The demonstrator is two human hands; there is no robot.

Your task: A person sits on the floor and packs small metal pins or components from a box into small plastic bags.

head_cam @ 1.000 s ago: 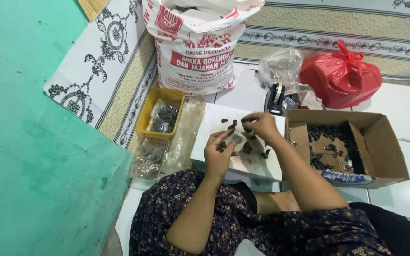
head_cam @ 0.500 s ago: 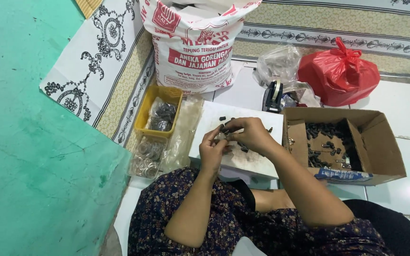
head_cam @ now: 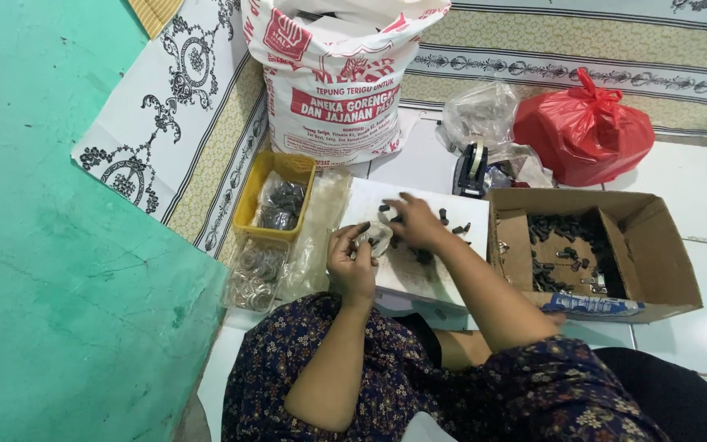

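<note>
A small pale, ring-like part point(head_cam: 372, 239) sits in the left hand point(head_cam: 353, 260), whose fingers curl around it just above the near-left part of a white board point(head_cam: 419, 278); what kind of part it is cannot be told from this view. The right hand point(head_cam: 413, 223) lies palm down on the board just beside the left, fingers spread loosely over a scatter of small dark pieces point(head_cam: 450, 223); whether it pinches one of them cannot be told. The board rests across the person's lap, over a dark floral garment point(head_cam: 345, 368).

Right of the board stands an open cardboard box point(head_cam: 656, 245) with more dark pieces on its bottom. Behind the board's far edge stands a tape dispenser point(head_cam: 472, 168), and beyond it lie a crumpled clear plastic bag point(head_cam: 480, 115) and a tied red plastic bag point(head_cam: 587, 139). Left of the board a yellow tray point(head_cam: 255, 200) holds a bag of dark parts, with a clear container of rings point(head_cam: 255, 274) just before it. A large printed white sack point(head_cam: 337, 82) stands on the patterned mat point(head_cam: 206, 164) behind.
</note>
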